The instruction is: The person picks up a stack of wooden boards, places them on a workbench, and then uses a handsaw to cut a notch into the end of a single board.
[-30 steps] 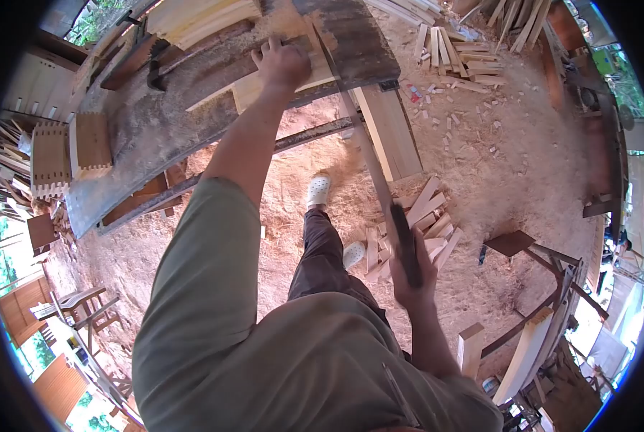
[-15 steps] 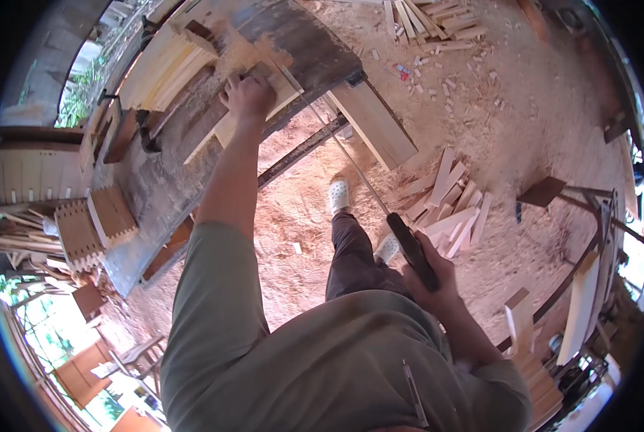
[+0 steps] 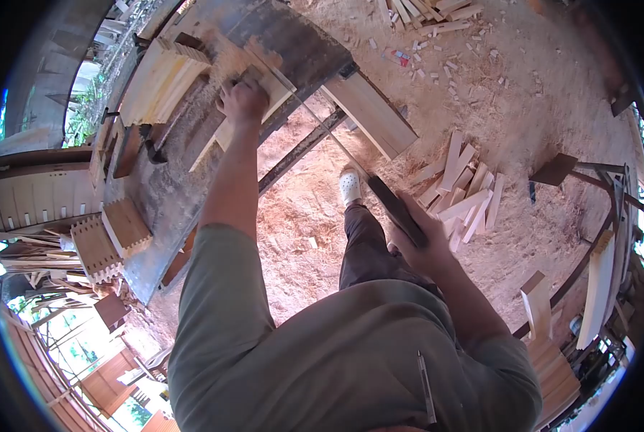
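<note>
My left hand [image 3: 244, 99] presses down on a light wooden board [image 3: 277, 99] on the dark workbench [image 3: 300, 45], its fingers bent around a small dark block [image 3: 252, 73]. In my right hand [image 3: 421, 234] is the dark handle of a long, thin saw [image 3: 397, 211]. The blade runs up and left from the handle, across the end of the board and over the bench. Sawdust [image 3: 228, 56] lies around the board.
Stacked boards [image 3: 156, 79] and a clamp [image 3: 149, 142] are on the bench's left part. Finger-jointed pieces [image 3: 95, 248] stand at the left. A plank [image 3: 371, 115] juts from the bench. Offcuts [image 3: 466, 187] litter the floor at right.
My right hand and the saw handle have moved up and left, toward the bench. My left hand stays on the board. The whole view has shifted slightly.
</note>
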Available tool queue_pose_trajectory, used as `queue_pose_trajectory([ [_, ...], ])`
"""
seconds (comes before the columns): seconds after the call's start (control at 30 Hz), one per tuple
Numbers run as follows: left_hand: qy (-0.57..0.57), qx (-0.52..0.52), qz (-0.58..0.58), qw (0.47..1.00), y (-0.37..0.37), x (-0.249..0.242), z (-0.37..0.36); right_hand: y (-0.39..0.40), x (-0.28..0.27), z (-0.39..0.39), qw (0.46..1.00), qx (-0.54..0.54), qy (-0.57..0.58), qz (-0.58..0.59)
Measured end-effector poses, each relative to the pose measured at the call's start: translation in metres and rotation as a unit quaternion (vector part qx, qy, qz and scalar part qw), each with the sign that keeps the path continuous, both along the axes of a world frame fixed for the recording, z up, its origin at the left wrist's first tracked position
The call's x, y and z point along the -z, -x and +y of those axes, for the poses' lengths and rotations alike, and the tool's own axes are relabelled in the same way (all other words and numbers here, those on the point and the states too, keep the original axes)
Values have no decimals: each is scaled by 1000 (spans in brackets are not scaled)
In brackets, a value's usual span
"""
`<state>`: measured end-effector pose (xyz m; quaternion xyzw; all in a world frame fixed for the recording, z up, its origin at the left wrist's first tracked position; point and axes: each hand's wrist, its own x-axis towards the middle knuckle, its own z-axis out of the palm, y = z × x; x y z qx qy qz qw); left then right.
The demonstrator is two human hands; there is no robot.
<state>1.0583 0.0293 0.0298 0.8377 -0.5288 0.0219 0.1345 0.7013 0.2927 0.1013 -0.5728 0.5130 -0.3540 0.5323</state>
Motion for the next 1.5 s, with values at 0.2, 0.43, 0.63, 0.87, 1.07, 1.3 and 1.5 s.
queue_pose_trajectory([
  [0.2, -20, -3, 3, 1000, 4, -7, 1, -21, 19, -47, 999, -15, 9, -32],
  [0.43, -29, -12, 14, 999, 1, -4, 0, -101, 41, -152, 991, 86, 82, -60],
  [0.63, 272, 125, -436, 849, -82, 138, -46, 11, 99, -33, 976, 147, 30, -155],
  [0.87, 37, 382, -135, 913, -20, 6, 27, 83, 55, 55, 986, 150, 69, -18],
  [1.07, 109, 249, 31, 962, -121, -6, 19, 88, 49, 82, 981, 175, 78, -34],
  [1.3, 143, -263, 493, 817, -137, 10, 107, 101, 52, 81, 977, 167, -27, -133],
  [1.5, 150, -365, 535, 747, -137, 13, 122, 90, 31, 57, 984, 152, -9, -93],
])
